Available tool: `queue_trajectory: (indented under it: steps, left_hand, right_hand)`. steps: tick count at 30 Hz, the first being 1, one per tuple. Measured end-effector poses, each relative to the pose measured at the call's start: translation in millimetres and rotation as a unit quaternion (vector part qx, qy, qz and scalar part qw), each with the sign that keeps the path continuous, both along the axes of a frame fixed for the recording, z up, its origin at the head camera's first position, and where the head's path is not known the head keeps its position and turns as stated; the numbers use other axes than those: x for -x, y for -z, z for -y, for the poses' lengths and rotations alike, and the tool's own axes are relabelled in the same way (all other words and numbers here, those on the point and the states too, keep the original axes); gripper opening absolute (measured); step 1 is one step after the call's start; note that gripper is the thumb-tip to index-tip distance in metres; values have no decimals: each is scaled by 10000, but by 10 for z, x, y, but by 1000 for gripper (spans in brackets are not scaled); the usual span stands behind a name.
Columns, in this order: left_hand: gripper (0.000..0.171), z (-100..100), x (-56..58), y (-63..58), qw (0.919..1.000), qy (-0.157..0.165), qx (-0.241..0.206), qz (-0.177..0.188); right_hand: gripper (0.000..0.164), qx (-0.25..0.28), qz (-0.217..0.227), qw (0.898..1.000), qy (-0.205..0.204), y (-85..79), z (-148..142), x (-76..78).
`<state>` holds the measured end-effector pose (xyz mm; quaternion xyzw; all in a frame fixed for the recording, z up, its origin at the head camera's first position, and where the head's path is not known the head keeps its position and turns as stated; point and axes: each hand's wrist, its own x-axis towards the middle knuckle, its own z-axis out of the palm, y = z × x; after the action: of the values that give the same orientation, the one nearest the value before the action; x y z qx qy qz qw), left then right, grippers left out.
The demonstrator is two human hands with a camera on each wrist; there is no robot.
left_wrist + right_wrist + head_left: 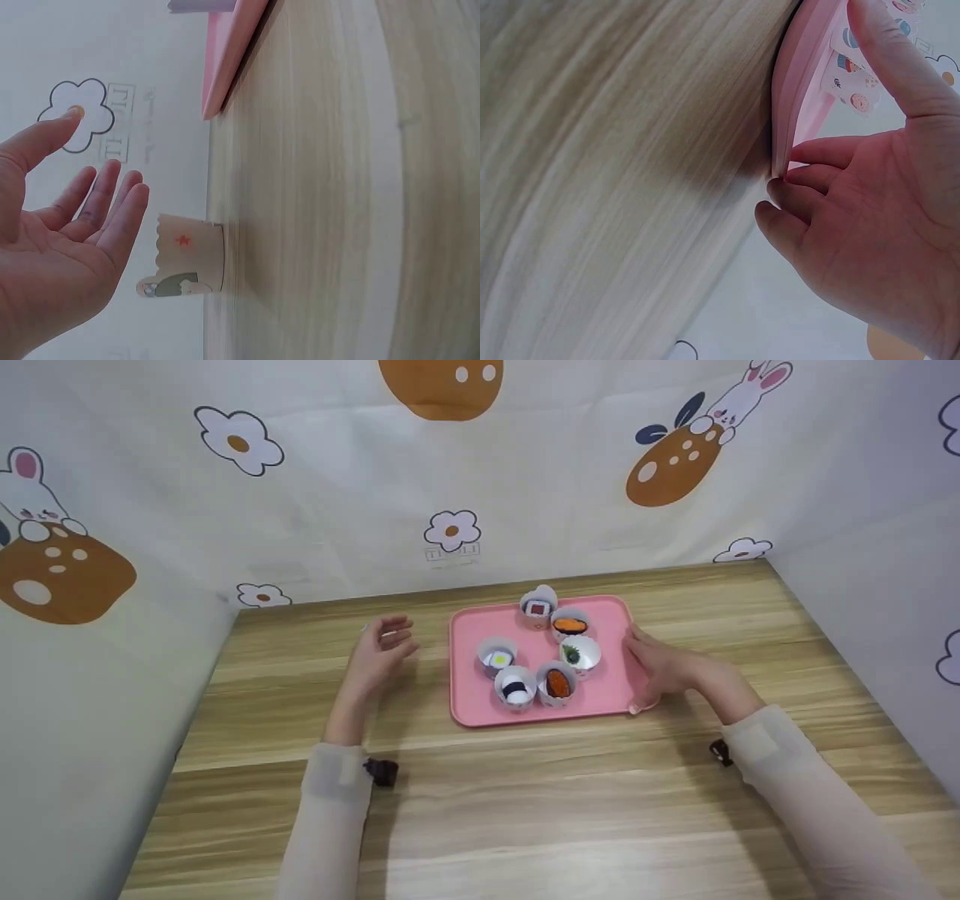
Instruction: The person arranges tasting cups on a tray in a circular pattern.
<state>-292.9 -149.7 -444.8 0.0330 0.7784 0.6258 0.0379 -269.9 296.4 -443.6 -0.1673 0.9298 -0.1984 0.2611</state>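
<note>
A pink tray (469, 622) lies on the wooden table and bears several paper cups, each holding a piece of toy sushi. My right hand (664, 664) holds the tray's right side, thumb at the near corner and fingers farther back along the rim. In the right wrist view, its fingertips meet the pink tray wall (802, 71). Left of the tray, my left hand (379, 656) is held with loosely bent fingers and nothing in them. Beyond that hand, in the left wrist view, stands another paper cup (191, 255), almost wholly hidden in the head view; its inside cannot be seen.
On the tray, one cup has white-and-black sushi (515, 690), another orange-topped sushi (570, 625). A patterned cloth wall (360, 495) rises behind the table and at both sides. Bare wood (525, 802) spreads in front of the tray.
</note>
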Motion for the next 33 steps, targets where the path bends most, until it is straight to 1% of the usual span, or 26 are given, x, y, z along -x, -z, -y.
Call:
queue_trajectory:
  steps: [3, 10, 18, 21, 27, 33]
  left_hand:
    - [53, 47, 7, -5, 9998, -143, -149, -11]
    - [47, 140, 15, -12, 9984, -501, -210, -178]
    - [45, 173, 49, -6, 9936, -945, -522, -332]
    - [45, 184, 61, -13, 9936, -971, -505, -283]
    - [45, 221, 93, -22, 9954, -904, -216, -231]
    - [47, 250, 125, -14, 9943, -1034, -225, -99]
  right_hand:
    - [129, -20, 20, 10000, 39, 5, -4, 3]
    - [131, -38, 60, 9999, 91, 16, -20, 16]
    - [131, -82, 109, 9998, 134, 24, -5, 25]
    - [131, -107, 95, 9998, 117, 22, -2, 21]
    - [129, -252, -77, 9996, -117, 2, -1, 3]
    - [128, -260, -16, 9996, -90, -13, 7, 2]
